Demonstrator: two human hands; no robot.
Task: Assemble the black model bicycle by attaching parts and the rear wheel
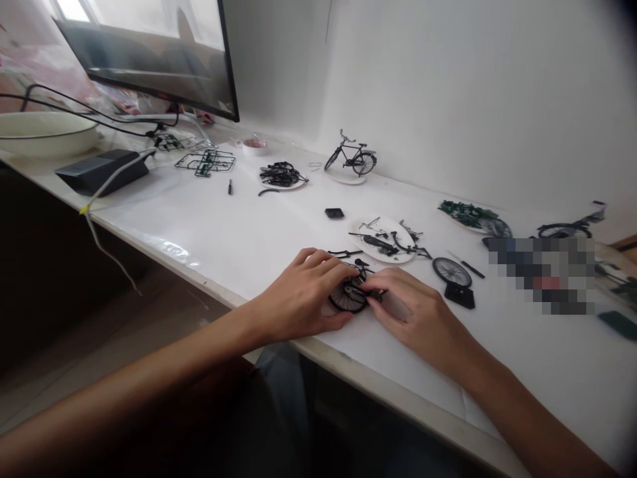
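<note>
Near the table's front edge, a partly built model bicycle (350, 297) lies between my two hands, its dark spoked wheel showing. My left hand (318, 285) is curved over it from the left, with the thumb low beside the wheel and the fingers across the top. From the right, my right hand (405, 299) pinches a black part of the bicycle between thumb and forefinger. Just beyond, a white plate (358, 234) carries loose black bicycle parts. A loose spoked wheel (452, 272) leans against a small black block (458, 295) right of my right hand.
Farther back stand a finished model bicycle (351, 158) and a plate of black parts (283, 176). Green part frames (206, 161), a dark box (104, 171) and a basin (47, 136) are at left, below a monitor (154, 53). Green pieces (470, 214) lie at right.
</note>
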